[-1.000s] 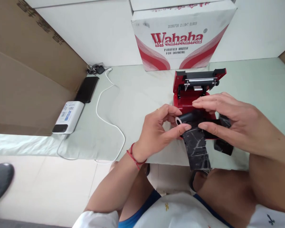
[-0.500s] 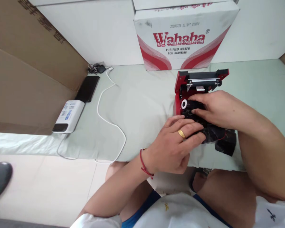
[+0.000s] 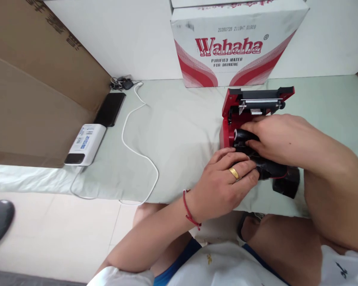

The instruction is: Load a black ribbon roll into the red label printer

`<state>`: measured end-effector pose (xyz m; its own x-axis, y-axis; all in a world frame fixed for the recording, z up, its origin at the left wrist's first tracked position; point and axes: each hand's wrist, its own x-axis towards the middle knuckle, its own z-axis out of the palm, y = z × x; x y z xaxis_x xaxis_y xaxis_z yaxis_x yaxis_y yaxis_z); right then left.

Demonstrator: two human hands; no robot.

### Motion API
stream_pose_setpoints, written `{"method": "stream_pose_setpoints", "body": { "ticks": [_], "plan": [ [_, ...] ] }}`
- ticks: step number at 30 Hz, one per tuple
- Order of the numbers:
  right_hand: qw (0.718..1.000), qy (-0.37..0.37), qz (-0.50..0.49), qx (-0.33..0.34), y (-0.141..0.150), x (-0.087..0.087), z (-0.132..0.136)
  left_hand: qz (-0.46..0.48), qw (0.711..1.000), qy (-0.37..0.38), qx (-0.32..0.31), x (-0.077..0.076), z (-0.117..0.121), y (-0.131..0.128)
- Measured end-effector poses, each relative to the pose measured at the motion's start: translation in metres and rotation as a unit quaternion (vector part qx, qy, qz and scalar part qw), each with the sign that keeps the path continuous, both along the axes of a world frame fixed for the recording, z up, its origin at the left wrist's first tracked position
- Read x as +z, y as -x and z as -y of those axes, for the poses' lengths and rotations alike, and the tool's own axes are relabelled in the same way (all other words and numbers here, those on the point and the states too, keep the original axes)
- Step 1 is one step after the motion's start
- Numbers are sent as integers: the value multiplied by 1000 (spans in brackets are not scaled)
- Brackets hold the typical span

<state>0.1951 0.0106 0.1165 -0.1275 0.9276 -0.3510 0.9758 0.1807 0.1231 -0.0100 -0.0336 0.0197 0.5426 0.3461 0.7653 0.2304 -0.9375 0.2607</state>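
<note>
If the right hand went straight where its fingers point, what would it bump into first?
Probably the left wall of the red box, just past the black roll that the right hand holds, but depth is hard to judge.

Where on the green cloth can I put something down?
The biggest bare patch of cloth lies between the white cable and the red device. Another is right of its raised lid, behind the right forearm. It's crowded at the device, with left hand, right hand and black roll, and beside the cardboard box, with keys, phone and power bank.
</note>
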Motion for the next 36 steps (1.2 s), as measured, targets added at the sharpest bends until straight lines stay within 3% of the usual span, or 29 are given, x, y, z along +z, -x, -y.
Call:
{"method": "stream_pose_setpoints", "body": {
  "ticks": [8, 13, 16, 19, 21, 23, 27, 32, 36],
  "plan": [
    [989, -88, -78, 88, -21, -32, -8, 29, 998, -2, 47, 2, 8, -12],
    [970, -108, -195, 92, -30, -22, 3, 15, 999, 3, 43, 3, 13, -15],
    [924, -183, -335, 30, -29, -5, 21, 15, 999, 9, 37, 1, 15, -16],
    [822, -390, -408, -73, -31, -1, 33, 22, 999, 1, 45, 1, 15, -17],
    [777, -483, -394, -94, -38, -9, 32, 31, 999, -5, 43, 2, 15, -18],
    [783, -484, -384, -70, -46, -22, 26, 41, 999, -3, 32, 3, 15, -18],
    [808, -418, -416, -8, -52, -43, 25, 53, 998, 3, 20, 7, 16, -16],
    [805, -449, -388, 11, -45, -53, 62, 41, 999, 7, -6, 15, 19, -8],
    [815, -418, -399, 43, -45, -66, 94, 32, 999, 2, -17, 16, 21, -6]
  ]
}}
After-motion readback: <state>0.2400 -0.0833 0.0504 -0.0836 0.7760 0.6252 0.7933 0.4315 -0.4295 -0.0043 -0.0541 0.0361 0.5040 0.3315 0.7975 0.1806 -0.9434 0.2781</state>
